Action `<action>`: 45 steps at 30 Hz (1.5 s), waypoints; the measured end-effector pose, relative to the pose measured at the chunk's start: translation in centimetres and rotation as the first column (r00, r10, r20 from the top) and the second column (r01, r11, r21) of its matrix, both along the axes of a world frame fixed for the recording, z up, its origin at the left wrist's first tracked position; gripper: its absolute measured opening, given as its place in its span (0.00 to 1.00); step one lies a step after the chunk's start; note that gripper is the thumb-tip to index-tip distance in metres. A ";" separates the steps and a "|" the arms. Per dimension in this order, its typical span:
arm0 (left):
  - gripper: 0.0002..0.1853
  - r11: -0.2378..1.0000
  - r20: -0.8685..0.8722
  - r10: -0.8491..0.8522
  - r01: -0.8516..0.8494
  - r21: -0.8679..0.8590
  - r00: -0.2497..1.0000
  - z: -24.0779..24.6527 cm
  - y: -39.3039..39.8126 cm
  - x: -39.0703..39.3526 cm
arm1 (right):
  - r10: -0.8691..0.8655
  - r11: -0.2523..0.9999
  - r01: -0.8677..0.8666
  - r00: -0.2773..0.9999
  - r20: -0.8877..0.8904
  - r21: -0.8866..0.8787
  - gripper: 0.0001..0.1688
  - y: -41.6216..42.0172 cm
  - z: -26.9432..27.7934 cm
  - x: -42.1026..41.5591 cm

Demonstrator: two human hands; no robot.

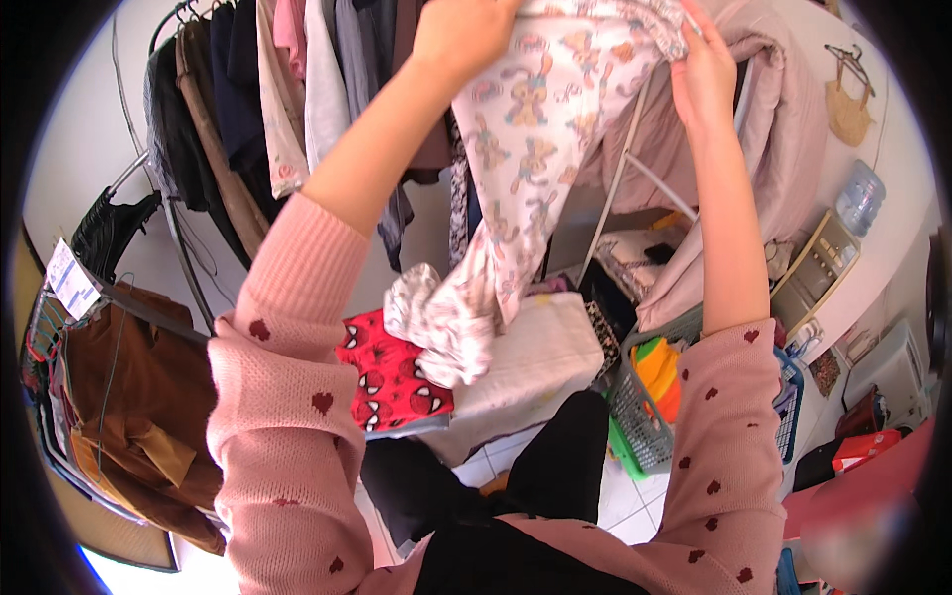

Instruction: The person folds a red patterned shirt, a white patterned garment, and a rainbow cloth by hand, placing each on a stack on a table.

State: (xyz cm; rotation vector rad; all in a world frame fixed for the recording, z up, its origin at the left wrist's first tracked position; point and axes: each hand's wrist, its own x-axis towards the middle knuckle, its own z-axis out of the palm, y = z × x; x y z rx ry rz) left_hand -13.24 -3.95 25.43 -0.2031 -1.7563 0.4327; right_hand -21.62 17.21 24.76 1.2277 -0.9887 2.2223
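Note:
White trousers printed with cartoon rabbits (524, 111) hang from my two raised hands. My left hand (465, 37) grips the gathered top at one side, partly cut off by the upper edge. At the other side of the top, my right hand (703, 71) pinches the ruffled edge between thumb and fingers. The lower part of the garment is bunched and drapes over a folded red cloth with a masked-face print (398, 387). That cloth lies on a bench or box covered in pale fabric (535, 357), in front of my knees.
Clothes on hangers (216, 111) fill a rack behind at left; brown garments (141, 357) hang nearer. A grey plastic basket (643, 424) with bright cloth stands right of my knees, beside a blue basket (792, 405). A pink quilt (788, 141) drapes over a metal frame at right.

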 end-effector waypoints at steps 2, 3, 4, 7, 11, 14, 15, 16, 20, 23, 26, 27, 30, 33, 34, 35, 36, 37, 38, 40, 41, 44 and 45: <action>0.05 0.990 -0.090 -0.138 0.134 -0.051 0.986 3.3 -0.1 0.3 | -0.214 0.962 0.227 0.972 -0.099 0.153 0.20 0.3 2.1 1.5; 0.11 1.000 0.026 -0.011 0.011 -0.007 1.000 4.1 -0.2 0.6 | -0.283 0.911 0.321 0.943 -0.174 0.260 0.22 0.7 2.7 1.6; 0.11 0.998 0.169 -0.005 0.016 -0.065 0.986 5.0 -1.0 0.5 | -0.341 0.838 0.415 0.905 -0.254 0.353 0.25 1.0 3.3 1.7; 0.12 0.934 0.477 0.057 0.123 -0.337 0.877 5.2 -4.8 -0.9 | -0.424 0.446 0.541 0.829 -0.365 0.713 0.26 2.0 2.3 -0.8; 0.20 0.929 0.736 -0.288 -0.007 0.369 0.613 -2.3 -6.5 -1.3 | -0.546 0.235 0.238 0.834 -0.075 0.942 0.24 1.8 -2.6 -2.3; 0.17 0.958 0.799 -0.234 -0.007 0.285 0.554 -7.5 -8.6 -0.5 | -0.627 0.346 0.362 0.776 -0.074 0.866 0.21 2.5 -7.0 -7.7; 0.17 0.962 0.836 -0.164 -0.101 0.252 0.524 -8.7 -9.6 -0.6 | -0.563 0.474 0.272 0.825 0.051 0.838 0.17 2.4 -8.1 -8.5; 0.14 0.930 0.760 -0.300 -0.003 0.369 0.576 -10.3 -10.6 -0.5 | -0.466 0.559 0.181 0.876 0.126 0.809 0.17 2.4 -9.2 -9.3; 0.07 0.900 0.765 -0.160 -0.225 0.372 0.624 -12.3 -16.6 1.7 | -0.132 0.730 -0.097 0.951 0.279 0.676 0.12 2.5 -11.2 -8.1; 0.09 0.838 0.719 -0.453 -0.025 0.545 0.527 -13.4 -15.4 4.9 | -0.001 0.681 -0.159 0.976 0.219 0.714 0.09 1.2 -11.5 -3.4; 0.18 0.717 0.629 -0.674 0.136 0.684 0.387 -16.9 -4.7 4.7 | -0.041 0.451 0.173 0.984 -0.174 0.876 0.07 -2.0 -12.8 0.0; 0.19 0.669 0.571 -0.722 0.184 0.720 0.391 -18.4 -2.2 3.8 | -0.047 0.463 0.242 0.967 -0.249 0.853 0.08 -2.9 -13.0 1.5; 0.22 0.472 0.422 -0.834 0.065 0.879 0.356 -20.8 2.3 3.3 | -0.082 0.482 0.384 0.915 -0.396 0.787 0.10 -4.3 -13.3 3.7; 0.14 0.331 0.224 -0.872 0.187 0.925 0.434 -23.7 1.8 3.6 | -0.210 0.540 0.498 0.861 -0.464 0.679 0.10 -3.8 -13.6 3.9; 0.12 0.305 0.241 -0.864 0.079 0.949 0.441 -24.2 0.9 4.0 | -0.267 0.560 0.533 0.841 -0.471 0.634 0.10 -3.3 -14.1 3.6; 0.13 0.400 0.319 -0.814 0.069 0.914 0.485 -24.9 0.0 4.1 | -0.340 0.532 0.544 0.839 -0.425 0.649 0.14 -2.6 -14.7 3.1; 0.13 0.486 0.388 -0.758 0.058 0.872 0.524 -25.7 -0.8 4.1 | -0.405 0.518 0.616 0.788 -0.463 0.594 0.15 -1.6 -15.1 2.4; 0.14 0.568 0.450 -0.694 0.042 0.822 0.562 -26.9 -1.8 4.1 | -0.467 0.499 0.682 0.732 -0.497 0.535 0.16 -0.5 -15.5 1.5; 0.12 0.643 0.520 -0.604 -0.017 0.766 0.604 -28.7 -3.2 4.4 | -0.520 0.488 0.735 0.678 -0.520 0.470 0.18 0.2 -15.7 0.9; 0.12 0.767 0.661 -0.474 -0.095 0.634 0.582 -32.8 -8.6 5.6 | -0.600 0.437 0.771 0.634 -0.488 0.463 0.19 1.6 -15.7 0.6; 0.13 0.819 0.732 -0.444 -0.097 0.566 0.516 -33.9 -11.2 6.5 | -0.563 0.401 0.679 0.712 -0.419 0.615 0.21 2.4 -15.7 0.5; 0.14 0.380 0.531 -0.840 -0.578 0.722 0.110 -27.1 -9.4 8.2 | -0.261 0.303 0.185 0.960 -0.106 0.935 0.21 8.0 -17.9 -3.5; 0.14 0.291 0.452 -0.884 -0.616 0.732 0.119 -25.2 -10.2 9.2 | -0.088 0.274 0.224 0.974 -0.208 0.935 0.23 8.0 -18.4 -3.4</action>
